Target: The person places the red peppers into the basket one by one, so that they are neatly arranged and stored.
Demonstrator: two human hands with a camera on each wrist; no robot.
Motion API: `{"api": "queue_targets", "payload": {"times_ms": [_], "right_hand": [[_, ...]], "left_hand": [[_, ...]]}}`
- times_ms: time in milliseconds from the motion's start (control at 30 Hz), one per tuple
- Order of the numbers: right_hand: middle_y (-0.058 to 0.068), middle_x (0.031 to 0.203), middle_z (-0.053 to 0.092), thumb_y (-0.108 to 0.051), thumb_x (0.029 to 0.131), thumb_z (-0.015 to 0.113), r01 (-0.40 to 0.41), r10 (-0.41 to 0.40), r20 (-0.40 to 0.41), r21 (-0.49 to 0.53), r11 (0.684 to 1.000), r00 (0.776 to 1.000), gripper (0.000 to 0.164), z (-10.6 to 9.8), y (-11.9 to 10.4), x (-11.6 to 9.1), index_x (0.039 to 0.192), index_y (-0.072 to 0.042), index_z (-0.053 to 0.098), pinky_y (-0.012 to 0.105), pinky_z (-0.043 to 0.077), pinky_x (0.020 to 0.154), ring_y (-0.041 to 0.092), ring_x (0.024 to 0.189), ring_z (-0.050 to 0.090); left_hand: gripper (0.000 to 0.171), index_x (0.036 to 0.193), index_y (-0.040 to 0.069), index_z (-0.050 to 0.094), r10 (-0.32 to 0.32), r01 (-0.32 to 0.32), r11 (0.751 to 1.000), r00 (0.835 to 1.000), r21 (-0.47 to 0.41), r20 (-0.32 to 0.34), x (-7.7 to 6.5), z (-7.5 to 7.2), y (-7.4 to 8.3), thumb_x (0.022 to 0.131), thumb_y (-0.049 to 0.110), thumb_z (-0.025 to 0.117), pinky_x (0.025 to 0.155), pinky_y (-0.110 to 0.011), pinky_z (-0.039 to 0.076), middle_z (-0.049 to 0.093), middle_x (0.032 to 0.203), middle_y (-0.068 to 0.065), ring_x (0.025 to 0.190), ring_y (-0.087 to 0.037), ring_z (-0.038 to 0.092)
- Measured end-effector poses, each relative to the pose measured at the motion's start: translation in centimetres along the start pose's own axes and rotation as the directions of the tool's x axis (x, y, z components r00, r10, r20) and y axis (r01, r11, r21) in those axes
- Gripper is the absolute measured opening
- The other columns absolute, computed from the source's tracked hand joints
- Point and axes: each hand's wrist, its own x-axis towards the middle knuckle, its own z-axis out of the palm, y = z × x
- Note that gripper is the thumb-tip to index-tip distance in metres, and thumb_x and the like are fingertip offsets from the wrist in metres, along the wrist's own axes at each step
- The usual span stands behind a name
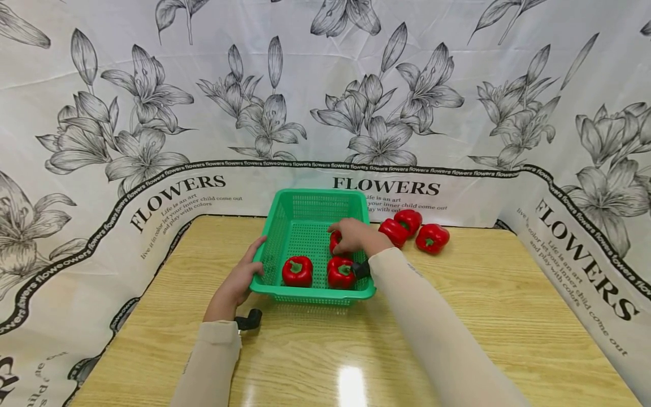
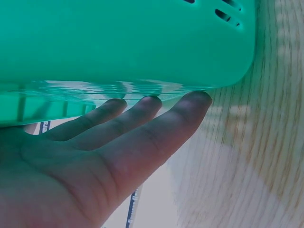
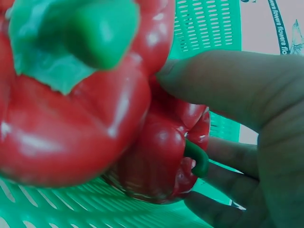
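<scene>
A green plastic basket (image 1: 300,292) stands on the wooden table. My left hand (image 1: 243,278) grips its left rim, thumb over the edge; in the left wrist view the fingers (image 2: 156,128) lie against the outer wall. Inside the basket, my right hand (image 1: 353,234) holds a red bell pepper (image 1: 334,242) near the right wall. The right wrist view shows thumb and fingers around this pepper (image 3: 156,152), its green stem facing the fingers. A second bell pepper (image 1: 339,273) sits just in front of it, and a third bell pepper (image 1: 297,272) lies at the front left of the basket.
Several more red bell peppers (image 1: 432,238) lie on the table (image 1: 483,305) behind and right of the basket. A white curtain (image 1: 285,130) with printed flowers hangs along the table's back and sides.
</scene>
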Motion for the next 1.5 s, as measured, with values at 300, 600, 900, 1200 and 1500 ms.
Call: {"api": "queue_targets", "payload": {"times_ms": [300,600,900,1200,1500], "right_hand": [[0.014,0.135,0.056,-0.027,0.081,0.07,0.025,-0.025,-0.03,0.0,1.0,0.999,0.062,-0.8,-0.3,-1.0,0.139,-0.013,0.054,0.044,0.04,0.105,0.03,0.127,0.048],[0.012,0.142,0.05,-0.026,0.084,0.069,0.018,-0.016,-0.044,0.038,0.999,0.999,0.059,-1.6,-0.2,-2.3,0.14,-0.014,0.053,0.046,0.038,0.108,0.032,0.133,0.042],[0.012,0.146,0.046,-0.024,0.089,0.06,0.024,-0.018,-0.09,0.064,0.998,0.996,0.054,-2.0,0.3,-3.8,0.141,-0.015,0.051,0.047,0.038,0.107,0.032,0.136,0.039],[0.013,0.145,0.047,-0.018,0.088,0.057,0.012,0.0,-0.195,0.059,0.998,0.981,0.05,-2.6,1.7,-5.3,0.138,-0.015,0.053,0.052,0.038,0.106,0.035,0.134,0.042],[0.013,0.149,0.042,-0.02,0.086,0.055,-0.063,0.085,-0.271,0.088,0.994,0.959,0.054,-2.5,3.7,-6.3,0.139,-0.015,0.051,0.054,0.036,0.107,0.035,0.136,0.039]], "left_hand": [[0.093,0.154,0.04,0.014,0.002,-0.002,1.0,1.0,-0.009,0.008,-0.3,0.2,0.3,0.076,-0.004,0.037,0.081,-0.037,0.043,0.001,0.162,-0.012,0.138,-0.037,0.02],[0.092,0.154,0.04,0.015,0.006,-0.006,1.0,1.0,-0.018,0.01,-0.4,0.2,0.3,0.077,-0.004,0.037,0.074,-0.034,0.044,0.003,0.161,-0.012,0.135,-0.036,0.022],[0.091,0.154,0.041,0.014,0.009,-0.008,1.0,1.0,-0.011,0.013,-0.6,0.3,0.4,0.077,-0.004,0.037,0.075,-0.035,0.044,0.001,0.161,-0.012,0.136,-0.036,0.021],[0.092,0.154,0.038,0.014,0.009,-0.008,1.0,1.0,-0.013,0.014,-0.3,0.2,0.2,0.077,-0.005,0.036,0.075,-0.034,0.044,0.003,0.161,-0.014,0.135,-0.036,0.022],[0.092,0.155,0.038,0.013,0.012,-0.012,1.0,1.0,-0.011,0.016,-0.4,0.2,0.2,0.077,-0.005,0.036,0.078,-0.035,0.044,0.002,0.161,-0.012,0.137,-0.036,0.02]]}}
